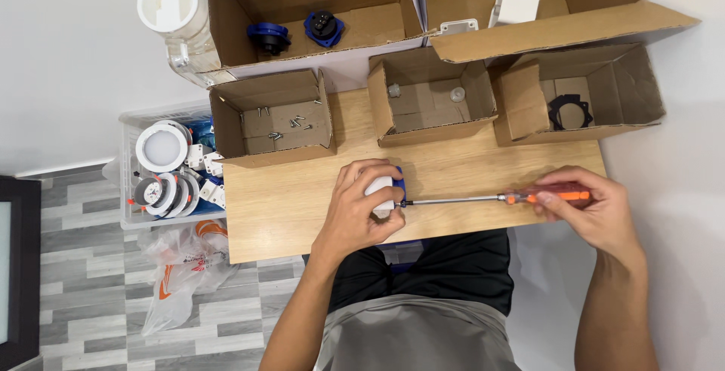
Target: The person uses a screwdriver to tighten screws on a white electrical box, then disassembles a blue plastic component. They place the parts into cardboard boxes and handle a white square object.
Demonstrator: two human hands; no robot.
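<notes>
Socket housing (384, 188), white-blue plastic: light, rigid, slippery; left hand (361, 209) clamps it on wooden table (287, 205). Right hand (596, 205) grips screwdriver (483, 199) handle, tip at housing.

Left hand (362, 209) gripping white-blue part (384, 187), right hand (593, 209) holding screwdriver (483, 199)

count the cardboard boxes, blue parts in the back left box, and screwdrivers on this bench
cardboard boxes: 5 (screw box among them)
blue parts in the back left box: 2
screwdriver, held in the right hand, its tip at the piece under the left hand: 1
total: 8
</notes>
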